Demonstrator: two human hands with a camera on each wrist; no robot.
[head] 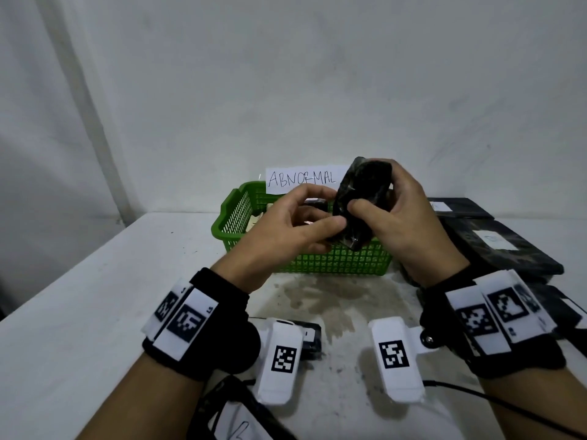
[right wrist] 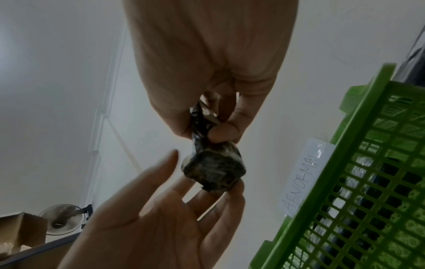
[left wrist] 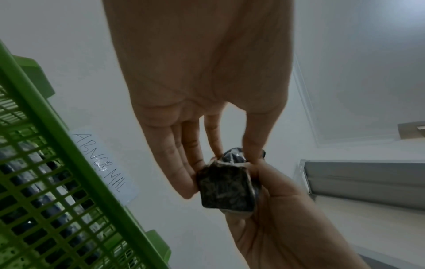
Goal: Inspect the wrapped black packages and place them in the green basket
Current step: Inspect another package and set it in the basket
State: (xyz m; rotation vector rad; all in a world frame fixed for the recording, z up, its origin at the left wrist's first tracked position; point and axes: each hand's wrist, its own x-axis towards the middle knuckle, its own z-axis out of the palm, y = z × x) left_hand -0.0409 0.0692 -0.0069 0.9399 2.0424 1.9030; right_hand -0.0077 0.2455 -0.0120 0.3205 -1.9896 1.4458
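I hold a small black package in shiny wrap upright above the green basket. My right hand grips its upper part, thumb in front and fingers behind. In the right wrist view the right hand pinches the crumpled wrap of the package. My left hand touches the lower left side. Its fingers are nearly straight in the left wrist view, where the left hand rests its tips against the package. Dark wrapped packages lie inside the basket.
A paper label reading ABNORMAL hangs on the basket's back rim. Several flat black packages are stacked on the white table to the right. Another black package lies near the front, between my wrists. A wall stands close behind.
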